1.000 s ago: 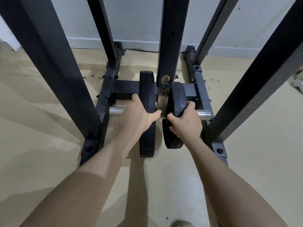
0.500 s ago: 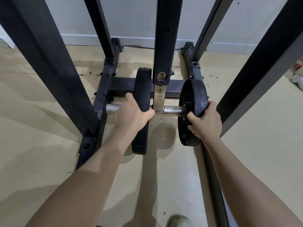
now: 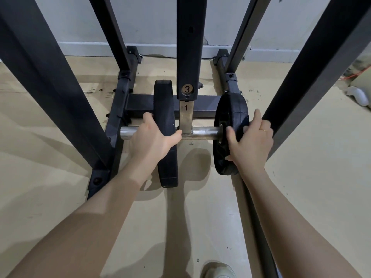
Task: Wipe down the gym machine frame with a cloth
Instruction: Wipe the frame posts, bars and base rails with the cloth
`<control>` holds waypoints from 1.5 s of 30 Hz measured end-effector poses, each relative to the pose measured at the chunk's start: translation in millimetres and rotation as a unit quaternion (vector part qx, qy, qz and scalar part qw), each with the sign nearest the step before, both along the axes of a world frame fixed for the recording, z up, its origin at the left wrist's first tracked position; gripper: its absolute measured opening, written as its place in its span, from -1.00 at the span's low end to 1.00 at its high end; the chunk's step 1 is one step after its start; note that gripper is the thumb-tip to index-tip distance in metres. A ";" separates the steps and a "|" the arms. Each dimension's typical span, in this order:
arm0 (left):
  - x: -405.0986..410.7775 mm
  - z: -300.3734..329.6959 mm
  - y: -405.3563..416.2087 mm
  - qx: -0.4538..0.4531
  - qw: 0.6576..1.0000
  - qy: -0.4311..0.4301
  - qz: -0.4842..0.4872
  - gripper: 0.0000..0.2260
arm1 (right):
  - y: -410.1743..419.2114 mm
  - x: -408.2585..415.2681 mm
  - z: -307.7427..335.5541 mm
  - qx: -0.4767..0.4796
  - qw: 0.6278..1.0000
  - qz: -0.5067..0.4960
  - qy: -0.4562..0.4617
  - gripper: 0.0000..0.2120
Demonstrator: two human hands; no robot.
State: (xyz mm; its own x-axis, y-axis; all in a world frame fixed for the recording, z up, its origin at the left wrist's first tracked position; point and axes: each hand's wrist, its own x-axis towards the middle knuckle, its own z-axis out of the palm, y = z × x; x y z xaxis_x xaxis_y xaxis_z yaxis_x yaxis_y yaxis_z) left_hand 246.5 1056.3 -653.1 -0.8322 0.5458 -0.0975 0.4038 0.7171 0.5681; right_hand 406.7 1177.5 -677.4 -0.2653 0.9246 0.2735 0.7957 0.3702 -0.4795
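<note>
The black gym machine frame (image 3: 40, 93) stands on the floor with a centre post (image 3: 188, 47) marked 3. A steel bar (image 3: 204, 133) runs across its base. My left hand (image 3: 152, 137) grips the left black weight plate (image 3: 165, 109), which sits on the bar beside the post. My right hand (image 3: 249, 139) grips the right black weight plate (image 3: 230, 117) at the bar's right end, thumb on its inner face and fingers over the rim. No cloth is in view.
Slanted black uprights (image 3: 313, 73) close in on both sides. The base rails (image 3: 118, 109) run back to a grey wall (image 3: 150, 21). A white object (image 3: 359, 96) lies at the far right. My shoe (image 3: 217, 270) shows at the bottom edge.
My right hand has slid the right plate outward along the bar, from beside the centre post to the bar's right end. My left hand stays on the left plate.
</note>
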 end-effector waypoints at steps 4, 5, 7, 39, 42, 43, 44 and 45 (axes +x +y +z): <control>-3.6 -0.4 -3.2 0.033 0.999 -0.009 -0.022 -0.35 | -33.1 -36.2 17.7 -0.035 0.987 0.078 0.135 -0.49; -5.9 -1.7 -4.9 0.059 0.998 -0.023 -0.029 -0.36 | -38.5 -52.0 16.5 -0.127 0.967 0.092 0.199 -0.49; -10.6 -2.9 -9.8 0.130 0.989 -0.064 -0.040 -0.40 | -37.7 -84.3 9.9 -0.244 0.914 0.068 0.317 -0.53; -29.1 -21.6 -25.7 0.191 0.966 -0.083 -0.155 -0.22 | -13.9 -81.6 -104.9 0.017 0.994 0.107 -0.027 -0.66; -27.9 -20.7 -25.5 0.186 0.967 -0.077 -0.157 -0.22 | -2.3 -77.2 -101.0 -0.057 0.998 0.027 -0.021 -0.53; -26.8 -20.0 -26.0 0.182 0.967 -0.076 -0.159 -0.22 | -3.3 -80.5 -98.4 -0.042 0.997 0.049 -0.048 -0.52; -26.4 -20.3 -26.0 0.178 0.968 -0.077 -0.161 -0.22 | -7.7 -84.4 -98.2 -0.040 0.995 0.075 -0.058 -0.56; -26.4 -20.2 -25.9 0.175 0.968 -0.075 -0.161 -0.22 | -11.1 -89.9 -94.4 -0.036 0.988 0.116 -0.099 -0.63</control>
